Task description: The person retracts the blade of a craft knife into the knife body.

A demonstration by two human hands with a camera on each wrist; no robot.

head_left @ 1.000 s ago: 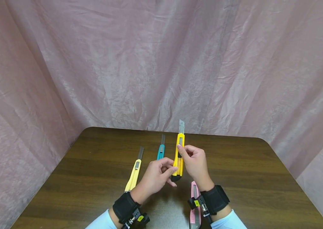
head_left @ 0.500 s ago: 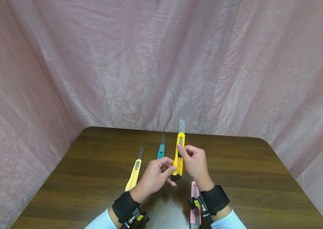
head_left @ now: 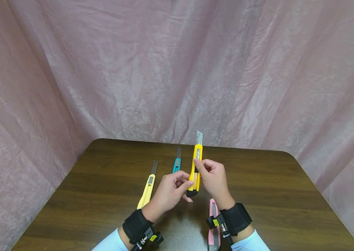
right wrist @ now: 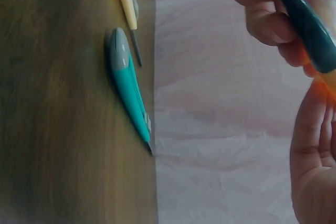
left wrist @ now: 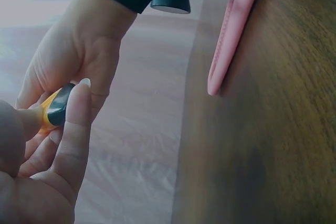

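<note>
Both hands hold a yellow utility knife (head_left: 197,153) with a black end cap, raised over the table, its blade extended and pointing away. My left hand (head_left: 170,193) pinches the lower end of the handle between thumb and fingers. Higher up, the right hand (head_left: 214,176) grips the handle, thumb at the slider. In the left wrist view the black end cap (left wrist: 59,106) shows between the fingers; in the right wrist view the black cap (right wrist: 310,32) sits by the left hand's fingertips. Just beyond the left hand lies a teal utility knife (right wrist: 131,93), blade out, partly hidden in the head view.
A pale yellow utility knife (head_left: 146,191) with its blade out lies left of the left hand. Under the right wrist is a pink utility knife (head_left: 213,212), partly covered by the wrist camera. The brown wooden table (head_left: 274,195) ends at a pink curtain (head_left: 133,69).
The yellow knife's lower end has shifted slightly up and left, with the left fingers moving along with it. The right hand and the other knives stay where they were.
</note>
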